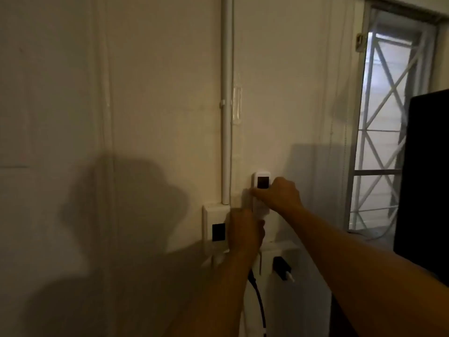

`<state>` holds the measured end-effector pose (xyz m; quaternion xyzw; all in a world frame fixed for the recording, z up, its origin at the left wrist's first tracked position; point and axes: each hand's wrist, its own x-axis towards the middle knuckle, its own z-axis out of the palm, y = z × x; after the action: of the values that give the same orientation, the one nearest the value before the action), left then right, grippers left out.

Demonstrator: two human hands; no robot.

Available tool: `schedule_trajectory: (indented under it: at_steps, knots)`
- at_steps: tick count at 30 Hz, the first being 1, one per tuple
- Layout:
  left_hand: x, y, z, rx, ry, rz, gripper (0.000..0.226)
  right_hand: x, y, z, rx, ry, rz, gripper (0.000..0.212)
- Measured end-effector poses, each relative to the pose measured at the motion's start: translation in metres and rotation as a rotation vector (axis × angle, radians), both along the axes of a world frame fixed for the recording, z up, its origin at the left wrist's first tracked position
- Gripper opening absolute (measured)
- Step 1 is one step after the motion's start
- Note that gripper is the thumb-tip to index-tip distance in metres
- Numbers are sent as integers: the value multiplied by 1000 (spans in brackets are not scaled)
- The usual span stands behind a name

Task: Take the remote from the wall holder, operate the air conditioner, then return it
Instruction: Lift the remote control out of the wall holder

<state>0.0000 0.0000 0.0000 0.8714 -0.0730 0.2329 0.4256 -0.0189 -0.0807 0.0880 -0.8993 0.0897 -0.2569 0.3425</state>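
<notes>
A white remote [262, 181] with a dark screen stands upright against the wall, its lower part hidden by my hands. My right hand [279, 196] grips it around the middle, thumb on its left edge. Just below, my left hand [245, 231] is closed at the remote's bottom end, where the wall holder [246, 200] sits; only a pale edge of the holder shows. I cannot tell whether the remote is seated in the holder or lifted out of it.
A white conduit [226, 105] runs down the wall to a switch box [215, 229]. A socket with a black plug [281, 267] and a black cable [260, 305] lies below. A barred window [386, 122] and a dark screen [425, 178] stand at the right.
</notes>
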Motion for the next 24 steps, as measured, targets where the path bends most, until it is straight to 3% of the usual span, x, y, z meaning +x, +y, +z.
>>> schedule_trajectory:
  at_steps: [15,21,24]
  knots:
    - [25,-3,0,91,-60,61,18,12,2,4,-54,-72,-106,66]
    - [14,1,14,151,-9,44,12,-4,-1,76,-3,-263,-84,62]
    - [-11,9,50,-57,-78,9,31,-14,-10,100,-7,-271,-101,59]
